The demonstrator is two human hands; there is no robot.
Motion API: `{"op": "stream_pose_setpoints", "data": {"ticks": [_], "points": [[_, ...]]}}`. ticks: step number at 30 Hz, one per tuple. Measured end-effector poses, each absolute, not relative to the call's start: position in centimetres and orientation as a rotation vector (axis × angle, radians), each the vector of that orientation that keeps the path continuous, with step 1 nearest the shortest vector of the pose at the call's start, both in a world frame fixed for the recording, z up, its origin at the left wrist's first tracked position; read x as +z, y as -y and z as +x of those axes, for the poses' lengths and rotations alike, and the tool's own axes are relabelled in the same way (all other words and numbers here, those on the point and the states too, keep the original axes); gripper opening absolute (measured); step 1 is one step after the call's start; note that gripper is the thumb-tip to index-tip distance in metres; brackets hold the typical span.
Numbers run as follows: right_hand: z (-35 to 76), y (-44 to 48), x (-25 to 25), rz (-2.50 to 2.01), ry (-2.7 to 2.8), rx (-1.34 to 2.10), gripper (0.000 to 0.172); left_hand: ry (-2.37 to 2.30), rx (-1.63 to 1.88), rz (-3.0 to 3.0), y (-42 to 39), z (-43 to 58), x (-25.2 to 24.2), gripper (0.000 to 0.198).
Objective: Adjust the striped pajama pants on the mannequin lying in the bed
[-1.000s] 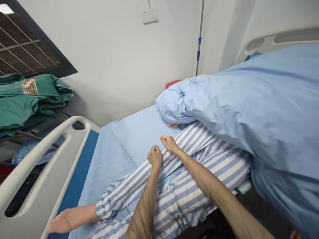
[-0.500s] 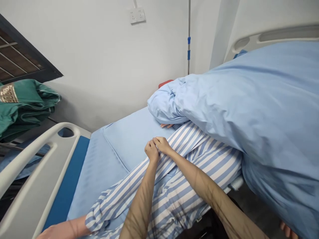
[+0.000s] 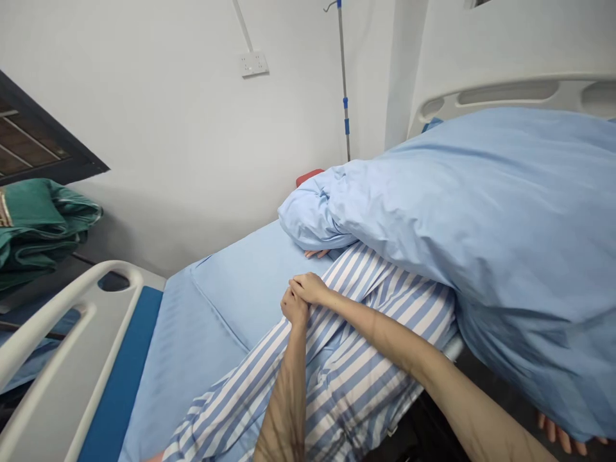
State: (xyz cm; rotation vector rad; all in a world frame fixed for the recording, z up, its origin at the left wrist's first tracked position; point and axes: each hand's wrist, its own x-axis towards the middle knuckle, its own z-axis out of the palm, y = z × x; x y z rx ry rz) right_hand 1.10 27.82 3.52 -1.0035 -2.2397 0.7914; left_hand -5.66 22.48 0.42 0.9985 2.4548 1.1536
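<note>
Side by side, my left hand point(image 3: 294, 308) and my right hand point(image 3: 309, 288) rest at the far edge of a leg in blue-and-white striped trousers point(image 3: 260, 366). The fingers of both are curled over the trouser leg, and the fingertips are hidden. My right fingers touch the top of my left hand. The second striped leg point(image 3: 351, 398) lies closer to me. A blue quilt point(image 3: 462, 212) covers the rest of the lying body. Fingers point(image 3: 316, 254) peek out under its far edge, and more fingers point(image 3: 561, 436) hang below it at lower right.
The bed has a light blue sheet point(image 3: 235, 276), a pale footboard point(image 3: 72, 378) at left and a headboard point(image 3: 481, 99) at the back right. A drip pole point(image 3: 343, 70) stands by the wall. Folded green fabric point(image 3: 43, 224) lies beyond the footboard.
The view has shifted, so the scene sits lower and slightly left, and the foot at lower left is mostly out of frame. My hands stay at the same leg.
</note>
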Motion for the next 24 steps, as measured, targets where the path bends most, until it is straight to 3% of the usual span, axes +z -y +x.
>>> {"op": "stream_pose_setpoints", "data": {"ticks": [5,12,19,24], "points": [[2.3,-29.0,4.6,-0.976,2.282,0.639,0.034,-2.529,1.156,1.056,-22.6,-5.6,0.1,0.038],[3.5,-30.2,0.7,-1.07,2.144,0.78,0.039,-2.524,1.188,1.07,-23.0,-5.6,-0.3,0.037],[3.8,-30.2,1.3,-1.033,2.018,0.867,0.04,-2.482,1.209,1.047,-23.1,-5.8,-0.1,0.035],[3.8,-30.5,1.4,-0.999,1.932,0.968,0.04,-2.34,1.498,0.887,-25.2,-6.1,2.8,0.032]]}}
